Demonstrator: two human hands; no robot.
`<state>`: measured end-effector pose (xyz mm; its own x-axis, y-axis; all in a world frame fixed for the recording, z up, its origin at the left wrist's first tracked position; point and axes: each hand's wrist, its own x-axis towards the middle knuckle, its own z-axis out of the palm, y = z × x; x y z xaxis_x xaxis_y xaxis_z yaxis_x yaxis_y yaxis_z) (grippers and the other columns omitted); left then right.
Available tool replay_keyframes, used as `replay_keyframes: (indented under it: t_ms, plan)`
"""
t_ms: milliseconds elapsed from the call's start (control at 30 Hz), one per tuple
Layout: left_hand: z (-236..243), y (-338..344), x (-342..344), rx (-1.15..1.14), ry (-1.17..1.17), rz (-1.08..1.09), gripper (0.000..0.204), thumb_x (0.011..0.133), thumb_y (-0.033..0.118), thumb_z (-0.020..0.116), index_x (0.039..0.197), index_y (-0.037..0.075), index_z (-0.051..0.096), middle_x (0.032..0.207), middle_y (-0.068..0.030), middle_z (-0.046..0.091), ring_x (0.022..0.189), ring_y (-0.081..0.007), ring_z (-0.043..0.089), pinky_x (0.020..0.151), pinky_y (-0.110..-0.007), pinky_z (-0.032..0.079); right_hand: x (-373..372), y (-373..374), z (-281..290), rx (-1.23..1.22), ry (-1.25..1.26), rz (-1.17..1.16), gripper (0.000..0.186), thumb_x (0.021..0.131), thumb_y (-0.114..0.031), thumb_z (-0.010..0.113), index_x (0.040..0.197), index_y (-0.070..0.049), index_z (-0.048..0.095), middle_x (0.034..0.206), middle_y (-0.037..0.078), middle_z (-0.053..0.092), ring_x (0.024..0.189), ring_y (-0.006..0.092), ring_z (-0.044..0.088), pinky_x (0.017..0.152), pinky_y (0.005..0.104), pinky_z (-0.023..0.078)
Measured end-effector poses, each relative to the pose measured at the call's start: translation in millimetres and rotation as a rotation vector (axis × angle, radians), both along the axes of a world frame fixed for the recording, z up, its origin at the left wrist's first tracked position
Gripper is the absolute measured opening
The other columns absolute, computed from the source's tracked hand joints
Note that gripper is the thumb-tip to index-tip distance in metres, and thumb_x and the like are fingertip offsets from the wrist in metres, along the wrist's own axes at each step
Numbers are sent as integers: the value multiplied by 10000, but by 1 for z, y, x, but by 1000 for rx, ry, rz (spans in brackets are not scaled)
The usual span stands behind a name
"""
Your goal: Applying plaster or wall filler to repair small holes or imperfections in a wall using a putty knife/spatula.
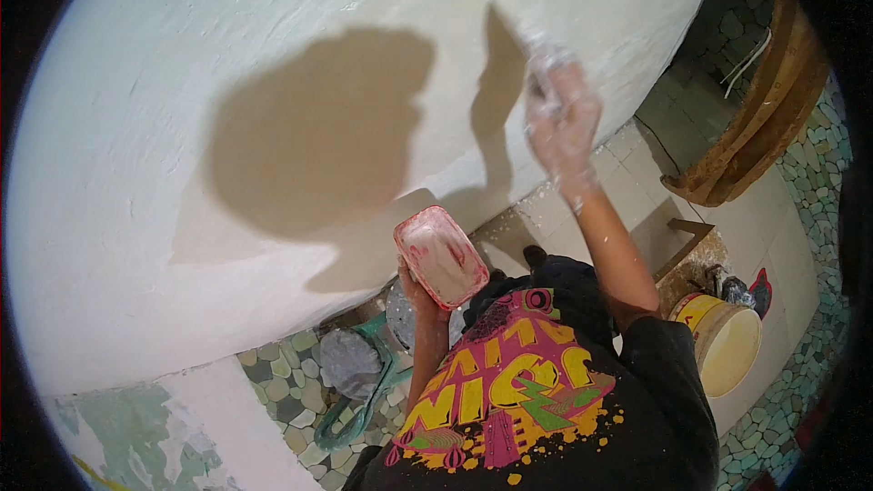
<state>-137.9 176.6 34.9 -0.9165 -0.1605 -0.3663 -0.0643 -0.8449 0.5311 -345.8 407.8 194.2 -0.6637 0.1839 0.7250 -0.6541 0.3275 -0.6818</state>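
My right hand [564, 118] is raised against the white plastered wall [273, 55]. It is smeared with white paste and grips a blurred tool [536, 55] whose tip touches the wall. My left hand [416, 286] holds a small red rectangular tub [441, 256] coated inside with white paste, close to my chest. Shadows of my head and arm fall on the wall.
A yellow bucket [723, 341] stands on the floor at the lower right, next to a wooden piece [691, 241]. A green plastic stool [364, 373] sits by the wall's base on pebble-patterned flooring [291, 391]. A curved wooden rim [764, 109] lies at the right.
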Motion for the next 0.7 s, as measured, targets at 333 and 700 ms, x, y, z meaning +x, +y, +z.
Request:
replay_keyframes:
  t_ms: [333, 700]
  plan:
    - [-14, -2, -5, -25, -125, 14, 649, 1003, 579, 380, 1476, 141, 454, 1423, -122, 550, 1281, -352, 548, 1077, -535, 458, 20, -45, -49, 48, 45, 96, 447, 819, 3, 576, 1235, -96, 701, 1274, 151, 653, 1152, 360, 631, 971, 421, 522]
    - [-16, 0, 2, 15, -70, -33, 615, 1028, 547, 416, 1452, 105, 476, 1414, -121, 564, 1269, -320, 563, 1080, -500, 463, -33, 27, -34, 724, 377, -133, 502, 799, -269, 732, 1292, -195, 664, 1429, 50, 572, 1323, 300, 530, 1112, 461, 434]
